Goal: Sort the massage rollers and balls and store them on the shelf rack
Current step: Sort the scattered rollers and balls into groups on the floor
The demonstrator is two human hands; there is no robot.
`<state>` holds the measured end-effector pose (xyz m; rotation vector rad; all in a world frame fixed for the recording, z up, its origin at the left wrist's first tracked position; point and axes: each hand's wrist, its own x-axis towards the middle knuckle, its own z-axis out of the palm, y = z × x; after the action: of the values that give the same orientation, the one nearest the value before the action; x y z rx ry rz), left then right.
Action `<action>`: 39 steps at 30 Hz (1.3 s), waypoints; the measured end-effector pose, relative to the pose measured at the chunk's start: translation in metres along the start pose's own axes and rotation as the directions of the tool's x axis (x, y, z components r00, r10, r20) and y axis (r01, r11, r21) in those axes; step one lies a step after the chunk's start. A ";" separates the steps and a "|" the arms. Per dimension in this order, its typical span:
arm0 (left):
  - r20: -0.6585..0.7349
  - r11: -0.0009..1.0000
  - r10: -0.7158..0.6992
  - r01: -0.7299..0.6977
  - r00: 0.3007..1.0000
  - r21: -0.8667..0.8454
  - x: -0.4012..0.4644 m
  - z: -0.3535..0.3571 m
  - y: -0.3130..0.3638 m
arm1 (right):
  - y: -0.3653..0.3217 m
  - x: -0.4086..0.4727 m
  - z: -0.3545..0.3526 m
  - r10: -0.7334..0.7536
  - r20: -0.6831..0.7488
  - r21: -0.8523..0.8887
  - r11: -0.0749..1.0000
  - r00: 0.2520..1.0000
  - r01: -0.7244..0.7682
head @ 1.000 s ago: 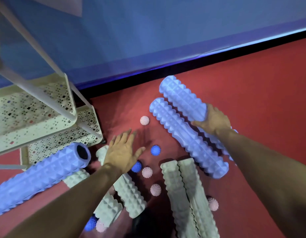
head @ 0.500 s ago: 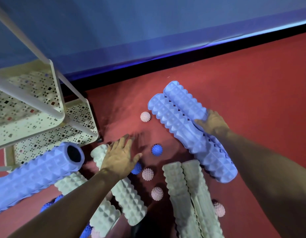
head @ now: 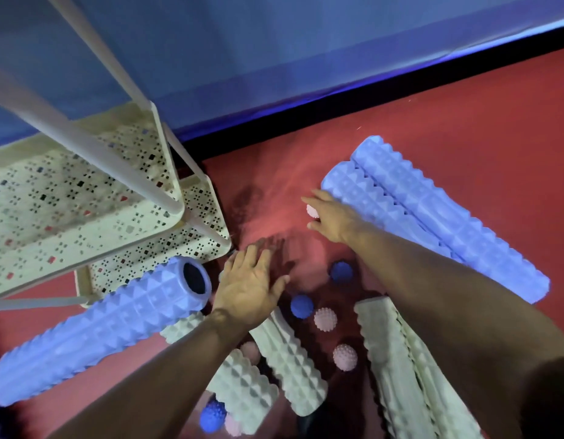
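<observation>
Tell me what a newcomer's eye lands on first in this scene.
Probably the pair of long blue rollers lying side by side on the red floor at right, with the right hand reaching past them onto a pink spiky ball. Next, the cream perforated shelf rack at upper left, another blue roller lying in front of it. Around the open left hand in the middle lie pale green rollers and small balls.

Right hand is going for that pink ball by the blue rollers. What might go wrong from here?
1. The pink ball is only half covered by the right hand; a loose grasp may send it rolling across the red floor.
2. The right forearm crosses over the blue ball and could knock it away.
</observation>
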<state>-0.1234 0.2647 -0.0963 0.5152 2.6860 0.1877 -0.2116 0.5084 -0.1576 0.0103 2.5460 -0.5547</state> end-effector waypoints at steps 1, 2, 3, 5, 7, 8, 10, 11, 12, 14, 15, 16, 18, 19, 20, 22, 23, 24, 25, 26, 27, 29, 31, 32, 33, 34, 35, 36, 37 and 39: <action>-0.014 1.000 0.010 -0.010 1.000 -0.001 -0.002 -0.001 -0.005 | 0.001 0.005 0.005 0.039 -0.005 0.017 0.999 0.999 -0.039; -0.023 1.000 0.018 -0.018 1.000 -0.003 -0.004 -0.001 -0.009 | 0.001 0.006 0.010 0.065 -0.040 0.046 0.997 0.997 -0.064; -0.031 1.000 0.018 -0.018 0.999 -0.012 -0.007 0.000 -0.015 | 0.001 0.004 0.013 0.069 -0.087 0.085 0.994 0.994 -0.061; -0.039 1.000 0.015 -0.016 0.999 -0.027 -0.015 0.002 -0.026 | -0.004 -0.006 0.023 0.001 -0.112 0.174 0.985 0.994 0.018; -0.068 0.998 0.043 -0.046 0.997 -0.038 -0.024 0.000 -0.030 | -0.008 -0.026 0.035 -0.063 0.000 0.224 0.973 0.998 0.062; -0.093 0.996 0.070 -0.074 0.993 -0.045 -0.029 -0.003 -0.030 | -0.012 -0.036 0.040 -0.087 0.097 0.194 0.979 0.991 0.067; -0.136 0.989 0.137 -0.144 0.981 -0.045 -0.041 -0.010 -0.029 | -0.017 -0.055 0.047 -0.113 0.280 0.081 0.992 0.953 0.094; -0.155 0.984 0.165 -0.173 0.974 -0.042 -0.047 -0.013 -0.029 | -0.019 -0.064 0.050 -0.116 0.355 0.025 0.993 0.928 0.114; -0.175 0.980 0.184 -0.195 0.967 -0.045 -0.054 -0.017 -0.031 | -0.022 -0.072 0.052 -0.107 0.423 -0.030 0.991 0.900 0.132; -0.230 0.971 0.215 -0.232 0.949 -0.050 -0.066 -0.024 -0.037 | -0.027 -0.087 0.056 -0.071 0.478 -0.123 0.981 0.875 0.147; -0.261 0.969 0.223 -0.243 0.939 -0.047 -0.071 -0.028 -0.041 | -0.028 -0.094 0.058 -0.055 0.457 -0.160 0.977 0.888 0.143; -0.286 0.968 0.226 -0.247 0.931 -0.039 -0.076 -0.031 -0.046 | -0.029 -0.101 0.059 -0.045 0.410 -0.189 0.973 0.911 0.133; -0.318 0.972 0.213 -0.233 0.924 -0.028 -0.085 -0.038 -0.056 | -0.028 -0.113 0.062 -0.034 0.311 -0.233 0.966 0.950 0.111; -0.339 0.974 0.202 -0.226 0.919 -0.032 -0.088 -0.041 -0.063 | -0.027 -0.119 0.063 -0.020 0.282 -0.248 0.964 0.959 0.093; -0.361 0.975 0.187 -0.217 0.914 -0.043 -0.091 -0.044 -0.070 | -0.027 -0.123 0.065 -0.001 0.274 -0.246 0.967 0.962 0.071; -0.379 0.983 0.129 -0.168 0.916 -0.070 -0.098 -0.049 -0.086 | -0.026 -0.133 0.067 0.020 0.293 -0.209 0.977 0.956 0.044; -0.369 0.989 0.085 -0.123 0.925 -0.081 -0.101 -0.051 -0.096 | -0.025 -0.137 0.067 0.014 0.301 -0.194 0.980 0.954 0.047; -0.343 0.993 0.031 -0.067 0.939 -0.095 -0.106 -0.053 -0.105 | -0.024 -0.142 0.066 0.001 0.314 -0.175 0.983 0.950 0.057; -0.300 0.994 -0.026 -0.007 0.954 -0.109 -0.111 -0.053 -0.114 | -0.024 -0.147 0.067 -0.017 0.328 -0.143 0.987 0.944 0.068; -0.244 0.991 -0.078 0.049 0.967 -0.124 -0.115 -0.053 -0.123 | -0.022 -0.151 0.068 -0.034 0.342 -0.095 0.993 0.939 0.071; -0.187 0.986 -0.121 0.097 0.975 -0.135 -0.118 -0.052 -0.131 | -0.021 -0.154 0.068 -0.041 0.350 -0.040 0.997 0.936 0.059; -0.093 0.974 -0.182 0.167 0.979 -0.153 -0.120 -0.050 -0.145 | -0.018 -0.159 0.065 -0.024 0.324 0.020 1.000 0.946 0.019; -0.055 0.965 -0.220 0.209 0.974 -0.161 -0.116 -0.047 -0.150 | -0.011 -0.156 0.060 0.017 0.159 -0.042 0.999 0.987 -0.010; -0.049 0.960 -0.244 0.234 0.968 -0.155 -0.112 -0.045 -0.150 | -0.007 -0.155 0.057 0.072 0.077 -0.097 0.993 0.994 -0.065; -0.039 0.954 -0.273 0.266 0.961 -0.142 -0.109 -0.044 -0.150 | -0.005 -0.154 0.054 0.149 0.033 -0.132 0.981 0.988 -0.143; -0.023 0.949 -0.296 0.291 0.955 -0.118 -0.105 -0.043 -0.149 | 0.000 -0.153 0.052 0.231 0.033 -0.140 0.964 0.972 -0.224; -0.006 0.947 -0.310 0.308 0.951 -0.086 -0.103 -0.041 -0.148 | 0.005 -0.152 0.052 0.304 0.059 -0.128 0.947 0.951 -0.295; 0.004 0.948 -0.315 0.315 0.949 -0.054 -0.101 -0.040 -0.147 | 0.012 -0.152 0.054 0.363 0.098 -0.081 0.931 0.927 -0.356; 0.004 0.949 -0.313 0.313 0.950 -0.022 -0.099 -0.040 -0.147 | 0.019 -0.151 0.055 0.397 0.134 0.002 0.916 0.908 -0.401; -0.020 0.961 -0.269 0.269 0.963 0.060 -0.099 -0.039 -0.147 | 0.026 -0.149 0.057 0.404 0.158 0.157 0.891 0.901 -0.427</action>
<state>-0.1030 0.0890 -0.0554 0.1620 2.7453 0.0296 -0.0518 0.5252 -0.1370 0.5618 2.2661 -0.5975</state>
